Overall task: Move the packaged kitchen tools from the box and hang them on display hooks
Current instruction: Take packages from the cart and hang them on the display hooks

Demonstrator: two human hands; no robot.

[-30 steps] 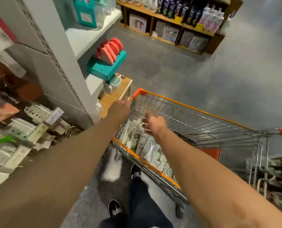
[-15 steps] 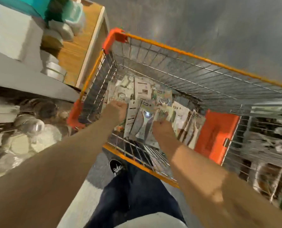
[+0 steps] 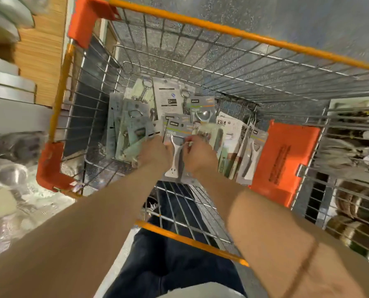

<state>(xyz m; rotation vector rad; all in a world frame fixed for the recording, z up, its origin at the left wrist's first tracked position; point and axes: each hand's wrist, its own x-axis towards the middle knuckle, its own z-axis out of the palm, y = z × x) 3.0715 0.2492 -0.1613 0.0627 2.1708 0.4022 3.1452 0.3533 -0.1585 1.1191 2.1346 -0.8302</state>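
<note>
**A:** What's furthest left?

**B:** Blurred round steel bowls point(image 3: 9, 175) on a shelf, then the silver wire shopping cart with an orange rim point(image 3: 243, 36). It seems to stand in for the box. Against its left wall lies a loose pile of pale green carded bottle openers point(image 3: 132, 125).

**A:** And the hands?

**B:** The left hand point(image 3: 155, 153) is curled round the left edge of a grey-backed carded peeler point(image 3: 176, 160) with a white forked handle. The right hand point(image 3: 200, 157) pinches its right edge. The carded peeler sits mid-cart, tilted over the other packs. Most fingers are hidden behind the backs of the hands.

**A:** Further right?

**B:** A row of grey and white carded tools point(image 3: 246, 147) leans by the orange plastic seat flap point(image 3: 284, 160). Past the cart is a blurred rack of hanging goods point(image 3: 351, 147).

**A:** How far along is it?

**B:** Somewhere short of done, I'd judge. Many packs lie in the cart and only one is in hand, not yet lifted clear. I can make out no hook plainly, nor how many packs already hang. Lifting, carrying and hanging all remain, pack after pack.
</note>
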